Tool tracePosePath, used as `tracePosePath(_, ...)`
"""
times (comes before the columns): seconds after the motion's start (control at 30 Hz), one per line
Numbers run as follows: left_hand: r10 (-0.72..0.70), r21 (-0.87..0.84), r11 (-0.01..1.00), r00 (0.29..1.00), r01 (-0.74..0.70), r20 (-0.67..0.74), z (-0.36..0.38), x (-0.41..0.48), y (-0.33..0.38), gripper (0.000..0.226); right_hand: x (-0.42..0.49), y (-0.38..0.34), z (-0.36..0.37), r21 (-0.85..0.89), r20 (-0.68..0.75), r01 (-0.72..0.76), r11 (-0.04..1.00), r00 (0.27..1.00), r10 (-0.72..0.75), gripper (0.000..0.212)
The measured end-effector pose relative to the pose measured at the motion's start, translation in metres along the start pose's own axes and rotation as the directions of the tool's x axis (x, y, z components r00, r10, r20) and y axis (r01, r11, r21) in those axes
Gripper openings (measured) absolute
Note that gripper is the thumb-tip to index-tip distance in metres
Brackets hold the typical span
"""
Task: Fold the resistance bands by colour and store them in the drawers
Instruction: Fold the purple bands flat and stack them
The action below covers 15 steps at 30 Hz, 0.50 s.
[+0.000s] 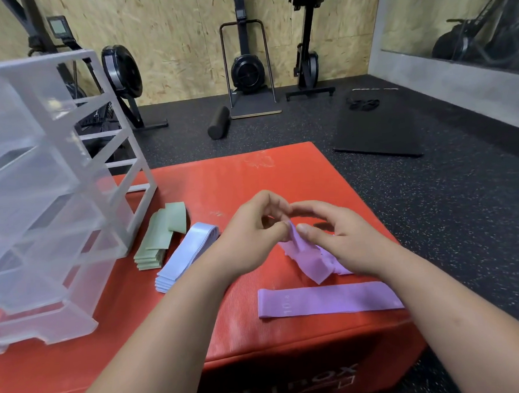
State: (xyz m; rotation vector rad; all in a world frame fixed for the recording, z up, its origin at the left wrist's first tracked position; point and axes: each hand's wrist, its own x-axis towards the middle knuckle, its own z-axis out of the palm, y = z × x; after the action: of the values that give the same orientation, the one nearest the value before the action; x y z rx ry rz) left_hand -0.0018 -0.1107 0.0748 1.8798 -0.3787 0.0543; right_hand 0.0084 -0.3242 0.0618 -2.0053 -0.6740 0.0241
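Pinching from both sides, the left hand and the right hand are holding the raised end of a crumpled purple band between thumbs and curled fingertips, the two hands nearly touching at the middle of the red box. Both forearms are reaching in from six o'clock, the wrists angling toward each other, the rest of that band trailing down onto the box under the right palm. At five o'clock from the hands, a flat purple band is lying lengthwise near the box's front edge. At nine o'clock, a folded blue stack is resting just beside a folded green stack, both on the box top. Farther toward nine o'clock, the clear drawer unit is standing on the box's left side, its drawers pushed in; what is lying inside them cannot be told through the cloudy plastic.
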Motion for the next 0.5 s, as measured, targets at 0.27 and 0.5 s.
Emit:
tracePosePath(0.27, -0.020, -0.170, 0.985, 0.999, 0.015, -0.027, 0.003, -0.003, 0.008, 0.026, 0.008, 0.003, 0.005, 0.095, -0.148, 0.018, 0.995, 0.989, -0.004, 0.021)
tracePosePath(0.5, 0.073, -0.098, 0.989, 0.943, -0.110, -0.324, -0.005, -0.001, 0.018, 0.013, -0.002, 0.024, -0.009, -0.099, 0.018, -0.092, 0.991, 0.995, 0.094, 0.027)
